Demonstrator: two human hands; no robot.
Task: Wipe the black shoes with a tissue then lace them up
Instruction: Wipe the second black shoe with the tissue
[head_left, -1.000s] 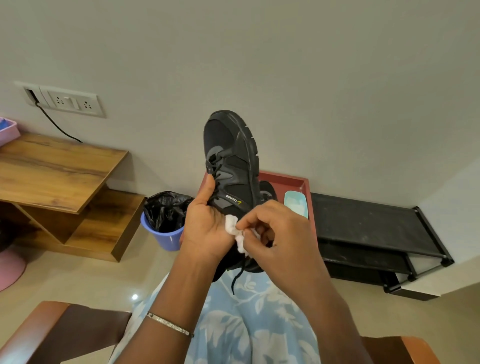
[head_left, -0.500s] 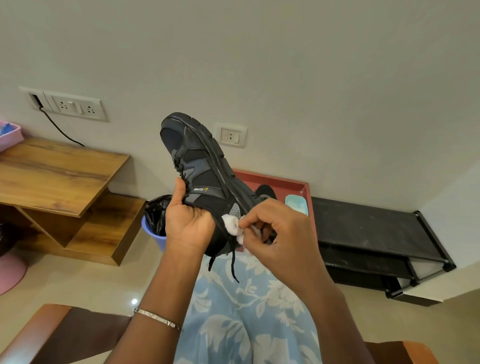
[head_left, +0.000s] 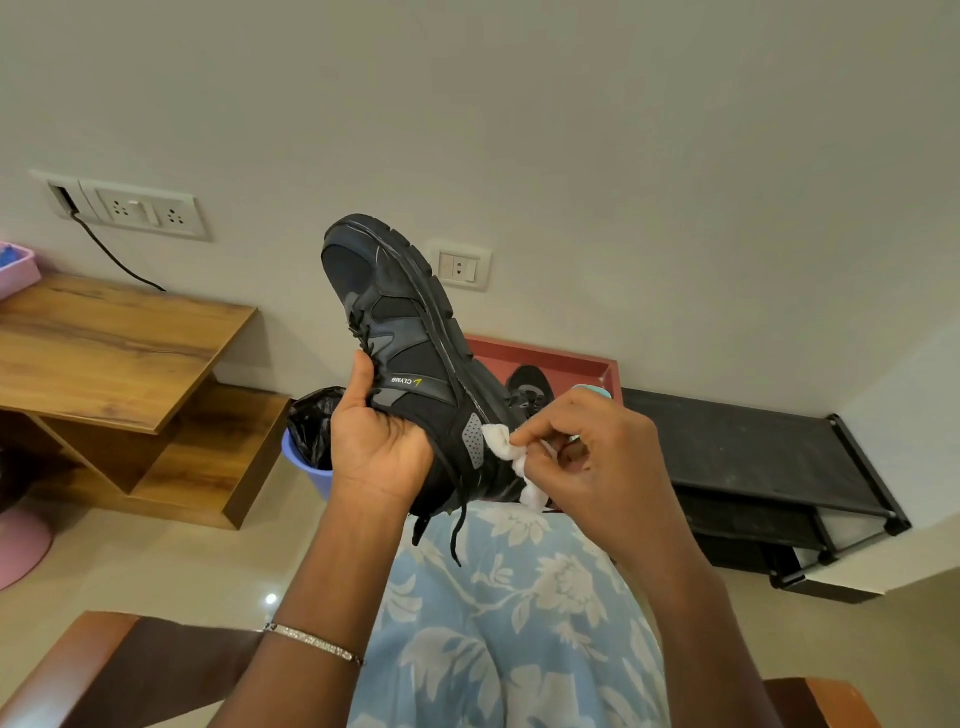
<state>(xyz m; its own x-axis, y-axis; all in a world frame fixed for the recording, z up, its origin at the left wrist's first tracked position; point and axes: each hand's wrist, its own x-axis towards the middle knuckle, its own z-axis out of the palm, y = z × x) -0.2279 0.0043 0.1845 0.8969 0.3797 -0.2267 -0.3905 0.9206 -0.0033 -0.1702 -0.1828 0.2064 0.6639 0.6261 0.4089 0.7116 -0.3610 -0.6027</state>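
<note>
My left hand grips a black sports shoe at its collar and holds it in the air, toe pointing up and to the left. Loose black lace ends hang below the heel. My right hand pinches a crumpled white tissue and presses it against the heel side of the shoe. A second black shoe lies in a red tray on the floor behind, partly hidden by my right hand.
A wooden table stands at the left, with a blue bin lined with a black bag beside it. A low black rack runs along the wall at the right. Brown chair arms frame my lap.
My left hand tilted the shoe's toe from upright over to the left and moved it leftward. My right hand stayed at the heel with the tissue.
</note>
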